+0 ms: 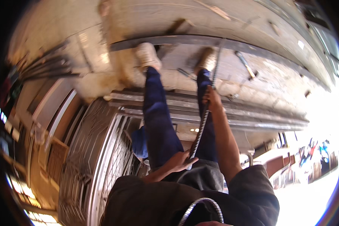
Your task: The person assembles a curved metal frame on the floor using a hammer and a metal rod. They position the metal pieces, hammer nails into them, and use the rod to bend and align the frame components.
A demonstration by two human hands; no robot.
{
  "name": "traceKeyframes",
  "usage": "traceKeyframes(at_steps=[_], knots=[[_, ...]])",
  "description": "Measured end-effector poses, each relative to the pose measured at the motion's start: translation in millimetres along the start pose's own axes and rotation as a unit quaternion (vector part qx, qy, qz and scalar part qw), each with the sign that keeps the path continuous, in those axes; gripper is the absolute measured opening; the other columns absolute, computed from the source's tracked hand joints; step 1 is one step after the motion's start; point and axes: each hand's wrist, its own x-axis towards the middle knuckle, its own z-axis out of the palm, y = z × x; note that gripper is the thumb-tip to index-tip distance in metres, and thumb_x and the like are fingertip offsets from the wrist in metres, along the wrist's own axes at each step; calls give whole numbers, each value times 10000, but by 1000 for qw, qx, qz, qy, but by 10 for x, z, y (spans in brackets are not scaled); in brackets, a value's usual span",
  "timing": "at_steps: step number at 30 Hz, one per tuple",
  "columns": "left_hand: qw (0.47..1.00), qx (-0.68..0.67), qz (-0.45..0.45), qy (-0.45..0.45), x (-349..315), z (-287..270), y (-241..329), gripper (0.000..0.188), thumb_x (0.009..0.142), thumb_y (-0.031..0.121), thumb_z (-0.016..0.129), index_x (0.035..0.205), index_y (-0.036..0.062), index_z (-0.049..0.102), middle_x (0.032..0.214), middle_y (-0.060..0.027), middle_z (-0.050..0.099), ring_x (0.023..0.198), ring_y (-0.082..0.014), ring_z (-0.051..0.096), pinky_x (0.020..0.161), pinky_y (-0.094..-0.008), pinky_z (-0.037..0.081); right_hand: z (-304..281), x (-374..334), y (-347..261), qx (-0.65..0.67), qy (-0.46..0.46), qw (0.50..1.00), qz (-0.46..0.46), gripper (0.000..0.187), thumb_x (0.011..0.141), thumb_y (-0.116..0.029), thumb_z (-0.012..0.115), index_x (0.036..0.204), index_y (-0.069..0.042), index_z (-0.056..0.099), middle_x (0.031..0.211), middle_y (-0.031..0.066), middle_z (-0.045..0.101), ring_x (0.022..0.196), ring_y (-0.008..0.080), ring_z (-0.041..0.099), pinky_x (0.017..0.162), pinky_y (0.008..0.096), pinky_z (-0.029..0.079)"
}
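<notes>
A long twisted metal rod point(202, 130) slants from my lap up and away past my right knee, its far end over the floor near my right shoe. My left hand point(179, 161) is closed at its near end, against my thigh. Farther along, my right hand point(213, 99) wraps round the rod beside my right knee. Both arms are bent toward the rod. The rod's far end is blurred, so I cannot tell whether it touches the floor bar.
A hammer point(246, 64) lies on the floor right of my feet. A long flat metal bar point(252, 49) runs across the floor at my shoes. Metal lengths point(248, 112) lie stacked under my legs. Metal grilles point(115, 162) stand at left, near loose rods point(51, 67).
</notes>
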Motion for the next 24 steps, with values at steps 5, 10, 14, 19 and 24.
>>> traceKeyframes(at_steps=[5,10,14,19,24], knots=[[990,28,79,116,713,-479,-290,366,981,372,468,971,32,603,828,-144,629,795,-254,652,736,-340,498,-537,-288,-20,-5,0,999,47,275,960,-359,550,802,-143,485,584,-40,348,477,102,352,430,277,312],[915,60,-59,394,3325,-1922,-1908,485,959,464,515,790,22,622,738,-127,653,732,-156,656,634,-315,490,-1243,-306,-4,-559,232,770,-203,414,956,-352,481,846,36,577,747,261,631,724,449,623,652,536,479],[811,-439,-61,382,4517,-2625,-1108,762,936,598,469,1397,-5,401,1252,-179,595,1087,-255,617,884,-345,489,-1761,-316,-373,-610,239,735,-174,408,966,-340,447,931,58,530,851,346,606,882,536,569,766,593,430],[674,-673,-20,304,5419,-2342,-407,995,865,641,559,1494,-1,131,1501,-206,294,1335,-318,393,1107,-415,333,-2001,-360,-478,-631,250,724,-126,359,972,-331,446,1015,25,458,851,364,604,853,544,576,739,608,444],[562,-760,143,294,5887,-2156,-517,937,839,504,690,1496,66,185,1528,-128,239,1405,-270,273,1175,-424,248,-2032,-124,-301,-604,232,751,-132,350,977,-350,455,1053,-8,434,871,347,613,846,534,578,695,610,435]])
